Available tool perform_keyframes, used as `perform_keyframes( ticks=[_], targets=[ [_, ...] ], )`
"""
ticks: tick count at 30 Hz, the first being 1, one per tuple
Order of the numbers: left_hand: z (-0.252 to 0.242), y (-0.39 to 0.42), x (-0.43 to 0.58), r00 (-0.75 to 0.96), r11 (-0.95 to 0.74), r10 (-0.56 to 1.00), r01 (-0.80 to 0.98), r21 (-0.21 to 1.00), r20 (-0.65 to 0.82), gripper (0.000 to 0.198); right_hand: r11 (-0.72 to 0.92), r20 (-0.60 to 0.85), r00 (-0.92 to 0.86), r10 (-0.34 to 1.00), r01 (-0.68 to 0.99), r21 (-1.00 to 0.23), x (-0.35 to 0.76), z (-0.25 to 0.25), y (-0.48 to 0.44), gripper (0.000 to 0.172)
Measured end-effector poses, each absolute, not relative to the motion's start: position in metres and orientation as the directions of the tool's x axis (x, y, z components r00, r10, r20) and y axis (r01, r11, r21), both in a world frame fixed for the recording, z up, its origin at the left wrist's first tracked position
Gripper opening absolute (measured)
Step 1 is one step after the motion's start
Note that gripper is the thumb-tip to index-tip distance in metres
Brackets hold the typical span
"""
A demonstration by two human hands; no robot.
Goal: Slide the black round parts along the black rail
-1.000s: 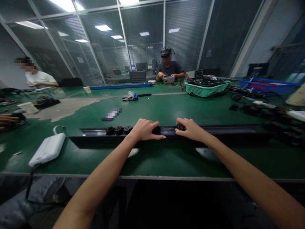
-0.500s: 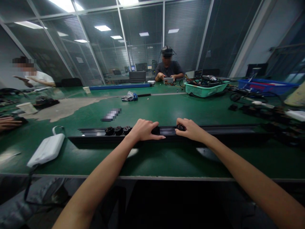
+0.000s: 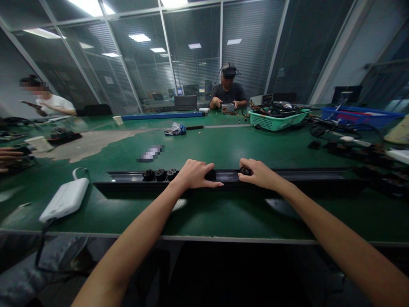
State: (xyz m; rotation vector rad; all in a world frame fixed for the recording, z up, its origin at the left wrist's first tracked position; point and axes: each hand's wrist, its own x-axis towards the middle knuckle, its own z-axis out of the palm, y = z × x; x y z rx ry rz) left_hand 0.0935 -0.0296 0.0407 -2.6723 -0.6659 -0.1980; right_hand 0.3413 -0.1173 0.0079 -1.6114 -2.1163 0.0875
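1. The rail [image 3: 297, 175] lies crosswise on the table [image 3: 223, 217] in front of you, near its front edge, and both your hands are on its middle.
2. Your left hand [image 3: 194, 175] clamps the rail, with the fingers curled over the far wall and the thumb stretched along the near one.
3. Your right hand [image 3: 260, 174] has its fingers bent around a black socket [image 3: 245, 171] that sits in the channel. How deep it sits, I cannot tell.
4. You appear to be seating this socket. The next move calls for a straight, even press while the left hand holds the rail flat.
5. A seated row [image 3: 159, 174] of three fills the channel just left of your left hand.
6. Further out, a white box [image 3: 65, 199] lies to the left and a basket [image 3: 275, 120] stands far right. A co-worker [image 3: 228, 91] sits opposite.
7. Since a second ago, your hands have kept their places on the rail. Only the view has shifted slightly.
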Motion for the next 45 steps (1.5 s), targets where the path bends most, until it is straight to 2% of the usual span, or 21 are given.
perform_keyframes(
  ticks=[45],
  targets=[
    [0.0397, -0.0301, 0.0929, 0.874, -0.820, 0.432, 0.483, -0.307, 0.222, 0.075, 0.298, 0.319, -0.192, 0.928, 0.897, -0.328, 0.3509, 0.0126, -0.1233, 0.017]
  ],
)
